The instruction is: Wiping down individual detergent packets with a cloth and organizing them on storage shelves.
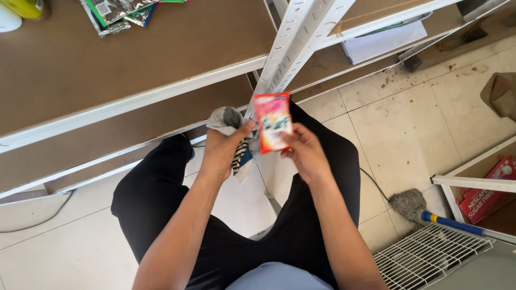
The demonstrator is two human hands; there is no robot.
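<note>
Fingers (pixel 294 140) of my right hand (pixel 306 153) pinch the red packet (pixel 273 122); my left hand (pixel 221 147) grips the cloth (pixel 228 119). Best wipe gently, packet steady.

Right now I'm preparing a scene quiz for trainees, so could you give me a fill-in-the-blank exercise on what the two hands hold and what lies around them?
1. The right hand holds a small red and pink foil ____.
2. The left hand grips a crumpled grey ____.
3. The grey string mop with a blue handle lies on the tiled ____.
4. The white metal shelf in front of the person has ____ boards.

Missing words: packet; cloth; floor; brown
</note>
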